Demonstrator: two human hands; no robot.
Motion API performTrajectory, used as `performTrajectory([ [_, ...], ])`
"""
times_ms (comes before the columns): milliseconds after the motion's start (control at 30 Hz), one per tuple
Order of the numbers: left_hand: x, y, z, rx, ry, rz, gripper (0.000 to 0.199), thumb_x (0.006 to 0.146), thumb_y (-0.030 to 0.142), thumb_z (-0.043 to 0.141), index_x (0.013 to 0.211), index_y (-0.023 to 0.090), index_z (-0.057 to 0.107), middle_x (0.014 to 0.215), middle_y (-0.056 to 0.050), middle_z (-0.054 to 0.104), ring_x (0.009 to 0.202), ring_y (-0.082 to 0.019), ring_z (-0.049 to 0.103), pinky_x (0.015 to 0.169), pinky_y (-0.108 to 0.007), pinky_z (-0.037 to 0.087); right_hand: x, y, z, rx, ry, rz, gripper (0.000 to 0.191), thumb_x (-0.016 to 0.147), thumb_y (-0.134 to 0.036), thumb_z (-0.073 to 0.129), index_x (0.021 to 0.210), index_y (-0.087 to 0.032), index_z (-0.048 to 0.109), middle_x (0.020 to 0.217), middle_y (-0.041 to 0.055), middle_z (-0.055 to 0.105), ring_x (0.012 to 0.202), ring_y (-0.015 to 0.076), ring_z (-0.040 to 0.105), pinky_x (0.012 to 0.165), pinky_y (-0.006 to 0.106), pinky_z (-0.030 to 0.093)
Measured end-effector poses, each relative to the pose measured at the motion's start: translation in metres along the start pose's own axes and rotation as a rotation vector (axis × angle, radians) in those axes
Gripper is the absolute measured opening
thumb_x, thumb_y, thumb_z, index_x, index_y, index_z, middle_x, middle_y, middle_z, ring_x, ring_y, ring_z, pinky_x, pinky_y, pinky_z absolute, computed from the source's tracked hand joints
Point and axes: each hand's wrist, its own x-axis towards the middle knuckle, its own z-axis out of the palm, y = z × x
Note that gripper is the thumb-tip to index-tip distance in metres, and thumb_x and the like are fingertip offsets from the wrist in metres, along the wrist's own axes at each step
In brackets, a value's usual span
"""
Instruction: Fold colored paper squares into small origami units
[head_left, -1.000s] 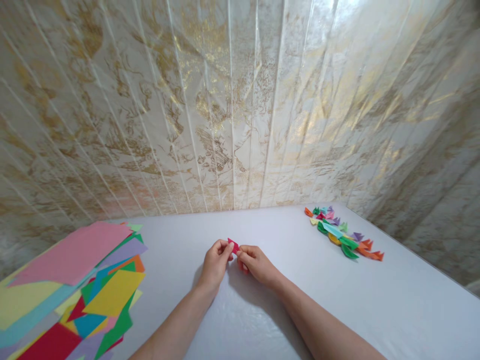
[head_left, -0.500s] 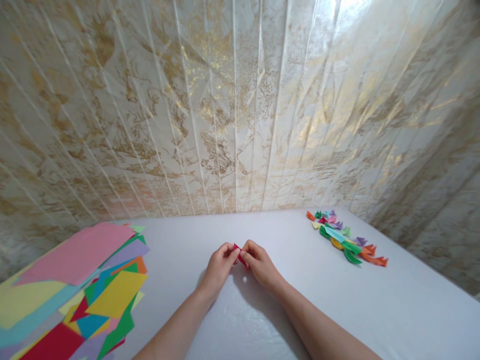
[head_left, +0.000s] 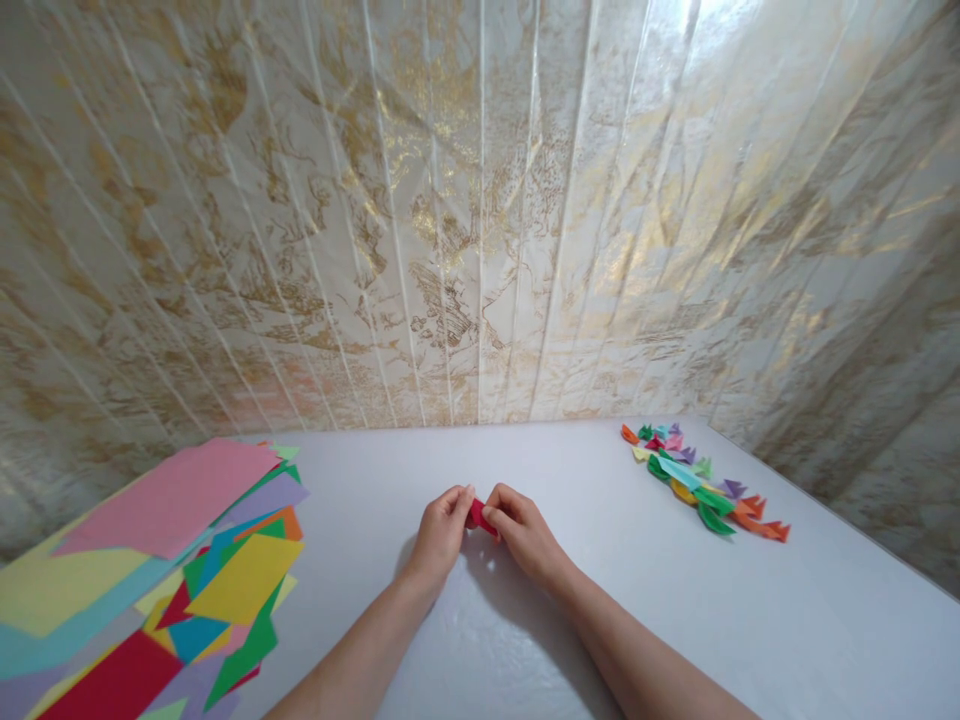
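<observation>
A small folded piece of red paper (head_left: pixel 480 515) is pinched between both hands, just above the middle of the white table (head_left: pixel 420 660). My left hand (head_left: pixel 446 520) grips its left end with thumb and fingers closed. On its right end, my right hand (head_left: pixel 516 516) presses with thumb and bent index finger. The fingers cover much of the paper, so its exact folded shape is hard to make out.
Sheets and cut pieces of coloured paper lie piled at the left, a large pink sheet (head_left: pixel 176 495) and a yellow piece (head_left: pixel 247 577) among them. Several small folded paper figures (head_left: pixel 679 470) sit at the back right. A gold-patterned curtain (head_left: pixel 450 220) hangs behind the table.
The red paper has turned between the fingers and shows a broader face. Both hands stay in nearly the same place, and the whole view has shifted slightly.
</observation>
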Motion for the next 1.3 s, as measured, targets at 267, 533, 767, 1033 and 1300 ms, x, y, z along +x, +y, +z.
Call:
performTrajectory([
  [267, -0.003, 0.002, 0.003, 0.077, -0.13, 0.006, 0.038, 0.078, 0.054, 0.059, 0.068, 0.018, 0.054, 0.059, 0.005, 0.05, 0.056, -0.011, 0.044, 0.056, -0.022, 0.035, 0.006, 0.01, -0.004, 0.012, 0.102, 0.004, 0.031, 0.083, -0.043, 0.053, 0.064, -0.021, 0.046, 0.05, -0.0052, 0.047, 0.049, 0.0109, 0.041, 0.052, 0.024, 0.033],
  [533, -0.004, 0.007, 0.002, 0.044, -0.098, -0.028, 0.038, 0.077, 0.054, 0.058, 0.065, 0.019, 0.052, 0.055, 0.005, 0.047, 0.052, -0.01, 0.042, 0.053, -0.022, 0.035, 0.004, 0.011, -0.003, -0.114, 0.112, 0.053, 0.05, 0.088, -0.059, 0.041, 0.054, -0.022, 0.04, 0.042, -0.0061, 0.038, 0.042, 0.0098, 0.033, 0.045, 0.025, 0.026],
  [767, -0.003, 0.012, -0.001, -0.054, -0.095, -0.075, 0.038, 0.075, 0.055, 0.059, 0.069, 0.017, 0.058, 0.062, 0.001, 0.054, 0.059, -0.012, 0.05, 0.06, -0.024, 0.04, 0.007, 0.012, -0.007, 0.026, 0.186, -0.061, 0.018, 0.083, -0.039, 0.052, 0.084, -0.021, 0.05, 0.068, -0.0042, 0.053, 0.05, 0.0115, 0.048, 0.05, 0.025, 0.038],
  [1033, -0.003, 0.005, 0.001, -0.015, -0.092, -0.039, 0.036, 0.078, 0.052, 0.057, 0.072, 0.017, 0.06, 0.066, 0.0, 0.059, 0.063, -0.014, 0.054, 0.062, -0.024, 0.042, 0.006, 0.008, -0.005, 0.022, 0.147, -0.067, 0.016, 0.081, -0.035, 0.054, 0.084, -0.019, 0.053, 0.077, -0.0012, 0.055, 0.057, 0.0118, 0.051, 0.057, 0.026, 0.042],
  [1300, -0.003, 0.001, 0.003, 0.009, -0.098, 0.018, 0.028, 0.078, 0.046, 0.059, 0.077, 0.018, 0.06, 0.073, -0.001, 0.063, 0.068, -0.016, 0.057, 0.067, -0.026, 0.046, 0.003, 0.008, -0.004, -0.094, 0.166, -0.084, 0.012, 0.082, -0.031, 0.056, 0.087, -0.021, 0.053, 0.082, 0.0022, 0.062, 0.059, 0.0128, 0.051, 0.056, 0.026, 0.041],
])
